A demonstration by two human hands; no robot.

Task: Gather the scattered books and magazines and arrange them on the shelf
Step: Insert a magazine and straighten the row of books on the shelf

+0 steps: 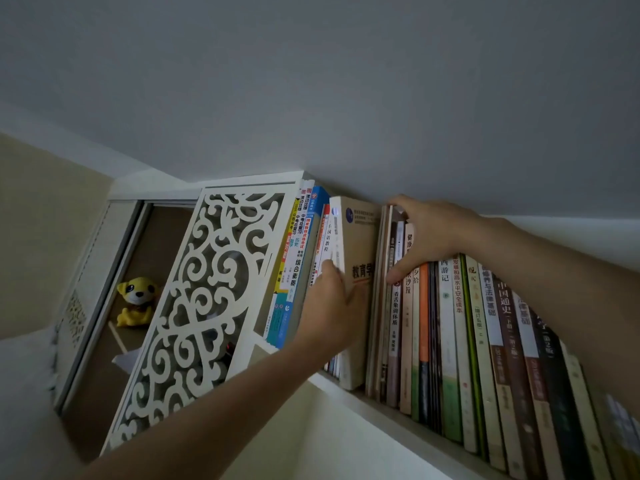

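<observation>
Grey matte wall fills the upper view above a white painted shelf (pixel 349 388) carrying a tight row of upright paperback books (pixel 450 341). The left hand (pixel 332 306) grips a thick beige softcover book (pixel 360 244) standing in that row, fingers hidden behind its cover. The right hand (pixel 429 233) curls over the tops of the thin spines beside it, thumb pressing their faces. A white fretwork scroll-cut panel (pixel 207 292) partly screens a yellow plush dog (pixel 136 301). Rightmost spines are blurred and cut off.

Both arms raised; left hand (pixel 332 299) and right hand (pixel 429 233) fingers curled.
</observation>
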